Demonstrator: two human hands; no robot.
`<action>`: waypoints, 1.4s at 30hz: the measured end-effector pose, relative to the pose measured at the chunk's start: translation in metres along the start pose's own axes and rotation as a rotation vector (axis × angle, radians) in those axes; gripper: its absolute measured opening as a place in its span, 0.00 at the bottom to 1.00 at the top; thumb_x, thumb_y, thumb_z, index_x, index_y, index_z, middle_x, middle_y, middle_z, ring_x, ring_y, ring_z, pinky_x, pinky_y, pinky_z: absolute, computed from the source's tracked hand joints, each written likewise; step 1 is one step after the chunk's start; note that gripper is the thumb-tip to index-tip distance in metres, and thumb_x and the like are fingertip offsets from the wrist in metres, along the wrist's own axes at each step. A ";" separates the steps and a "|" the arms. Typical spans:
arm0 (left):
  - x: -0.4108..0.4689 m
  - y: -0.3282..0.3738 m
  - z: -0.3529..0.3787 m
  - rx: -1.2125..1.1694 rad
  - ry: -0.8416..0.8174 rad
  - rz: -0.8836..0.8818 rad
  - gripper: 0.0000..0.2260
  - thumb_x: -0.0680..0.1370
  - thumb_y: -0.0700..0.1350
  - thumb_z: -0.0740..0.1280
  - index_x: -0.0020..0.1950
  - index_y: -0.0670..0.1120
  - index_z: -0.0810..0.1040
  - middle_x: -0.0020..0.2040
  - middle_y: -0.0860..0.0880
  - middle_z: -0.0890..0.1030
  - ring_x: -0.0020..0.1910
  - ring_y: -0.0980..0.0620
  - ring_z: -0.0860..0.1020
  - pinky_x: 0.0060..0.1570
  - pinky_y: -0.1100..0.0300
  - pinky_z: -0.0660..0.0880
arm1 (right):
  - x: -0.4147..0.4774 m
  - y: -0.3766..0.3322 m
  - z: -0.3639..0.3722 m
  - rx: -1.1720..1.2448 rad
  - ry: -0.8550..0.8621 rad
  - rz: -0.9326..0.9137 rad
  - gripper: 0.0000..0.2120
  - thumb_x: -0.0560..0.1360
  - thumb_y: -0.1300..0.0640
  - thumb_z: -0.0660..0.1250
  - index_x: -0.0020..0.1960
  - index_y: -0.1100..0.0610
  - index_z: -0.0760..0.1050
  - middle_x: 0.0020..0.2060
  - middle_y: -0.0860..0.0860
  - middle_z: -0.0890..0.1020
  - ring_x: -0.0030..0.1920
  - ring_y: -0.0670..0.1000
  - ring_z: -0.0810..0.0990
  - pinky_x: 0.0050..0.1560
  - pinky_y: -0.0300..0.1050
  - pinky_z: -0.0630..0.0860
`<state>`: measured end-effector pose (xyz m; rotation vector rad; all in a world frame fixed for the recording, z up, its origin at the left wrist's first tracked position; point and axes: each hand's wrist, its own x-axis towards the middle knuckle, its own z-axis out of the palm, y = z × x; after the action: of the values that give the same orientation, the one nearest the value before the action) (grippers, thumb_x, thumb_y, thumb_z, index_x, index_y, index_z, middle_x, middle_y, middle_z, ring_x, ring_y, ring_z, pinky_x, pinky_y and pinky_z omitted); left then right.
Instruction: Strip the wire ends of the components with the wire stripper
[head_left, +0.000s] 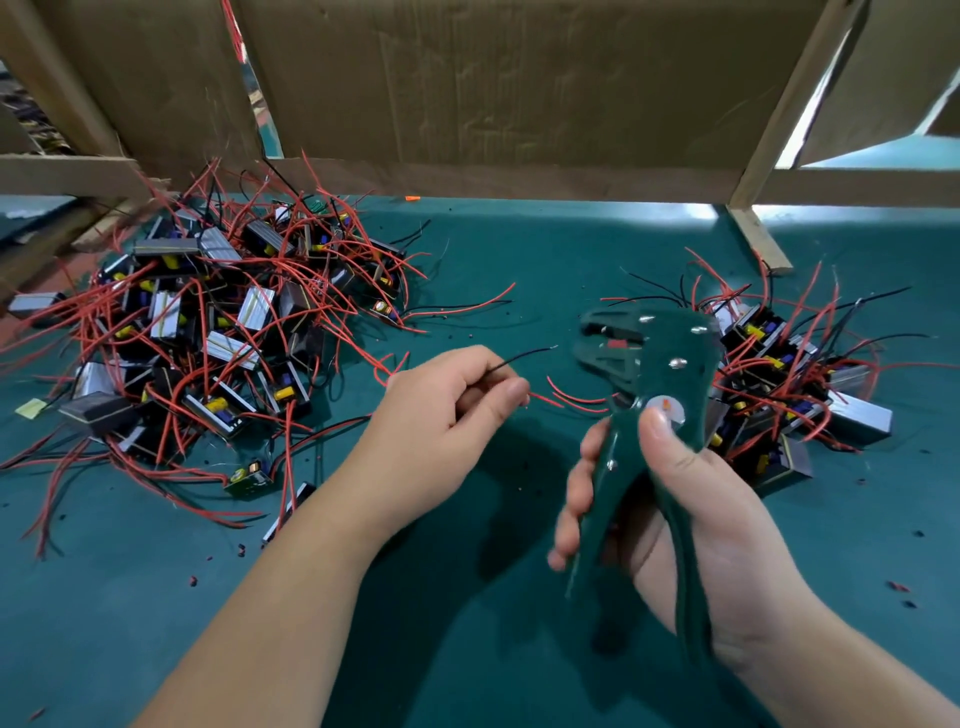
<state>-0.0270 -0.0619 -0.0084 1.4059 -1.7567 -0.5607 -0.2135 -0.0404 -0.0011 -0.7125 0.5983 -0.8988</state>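
Two heaps of small black boxed components trailing red and black leads lie on the dark teal-green surface (519, 249) on my feed: the big heap (208, 322) out at ten o'clock, the smaller heap (779, 364) at three o'clock. Along the far edge, at twelve o'clock, brown cardboard sheets (519, 78) stand against a pale wooden frame (758, 239), and bright light shows through the gaps at one o'clock and eleven o'clock. Tiny red and black scraps of insulation (898, 587) dot the surface, most of them at four and eight o'clock.

Both hands work near the middle. My left hand (441, 415) is curled, pinching a thin black wire (519, 357) between thumb and fingers; the wire points toward two o'clock and ends in a short bare tip. A thin red wire (550, 400) comes out beside the thumb tip and runs toward three o'clock. Whether a component sits inside that fist I cannot tell.

My right hand (691, 519) grips the green-handled metal wire stripper (654, 374), fingers round one handle, thumb pressed on the pivot area, handles spread. Its head sits at one o'clock from the left hand, near the bare tip of the black wire but not touching it. The head is blurred; the jaws look parted.
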 end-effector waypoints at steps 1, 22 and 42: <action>0.000 0.000 -0.001 -0.039 0.049 -0.012 0.08 0.76 0.52 0.63 0.39 0.51 0.75 0.26 0.59 0.69 0.26 0.59 0.64 0.30 0.69 0.61 | 0.001 -0.001 -0.001 0.056 -0.009 -0.015 0.26 0.56 0.42 0.80 0.42 0.61 0.79 0.33 0.62 0.78 0.31 0.60 0.79 0.34 0.56 0.78; 0.001 0.020 0.003 -0.505 0.214 -0.072 0.04 0.76 0.37 0.68 0.42 0.42 0.80 0.22 0.61 0.73 0.22 0.66 0.69 0.27 0.78 0.62 | -0.004 0.000 -0.003 -0.096 -0.188 0.144 0.23 0.62 0.46 0.79 0.45 0.63 0.80 0.35 0.65 0.79 0.33 0.62 0.79 0.39 0.58 0.78; 0.000 0.021 0.002 -0.518 0.177 -0.075 0.04 0.75 0.39 0.68 0.41 0.45 0.80 0.24 0.61 0.74 0.24 0.65 0.69 0.28 0.77 0.63 | -0.005 0.000 -0.004 -0.111 -0.182 0.145 0.24 0.63 0.42 0.77 0.43 0.62 0.79 0.33 0.64 0.78 0.31 0.61 0.78 0.37 0.57 0.77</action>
<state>-0.0412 -0.0563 0.0069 1.1168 -1.2998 -0.8347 -0.2191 -0.0373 -0.0031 -0.8305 0.5329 -0.6618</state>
